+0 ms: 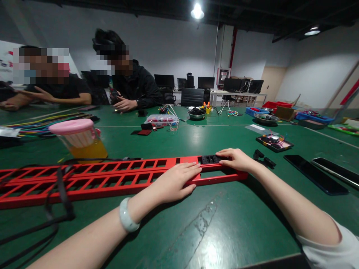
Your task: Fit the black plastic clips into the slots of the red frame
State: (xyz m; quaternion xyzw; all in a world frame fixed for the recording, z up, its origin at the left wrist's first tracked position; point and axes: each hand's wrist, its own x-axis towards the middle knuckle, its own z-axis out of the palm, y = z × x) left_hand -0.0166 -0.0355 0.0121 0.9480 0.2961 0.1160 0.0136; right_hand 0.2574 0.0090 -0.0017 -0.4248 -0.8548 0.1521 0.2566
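Observation:
A long red slotted rack (pixel 112 173) lies flat across the green table (pixel 213 224), reaching from the left edge to the middle. My left hand (pixel 175 181) rests palm down on the rack near its right end, fingers stretched flat. My right hand (pixel 234 158) lies on the rack's right end, fingers pressing on a black ribbed part (pixel 209 159) set into the rack. A pale bracelet (pixel 126 216) sits on my left wrist.
A pink-lidded cup of yellow liquid (pixel 81 140) stands behind the rack. Small black parts (pixel 263 158) and a black tray (pixel 274 142) lie to the right, with dark flat slabs (pixel 314 173) beyond. Black cables (pixel 56 201) cross the rack's left. Two people sit at the far left.

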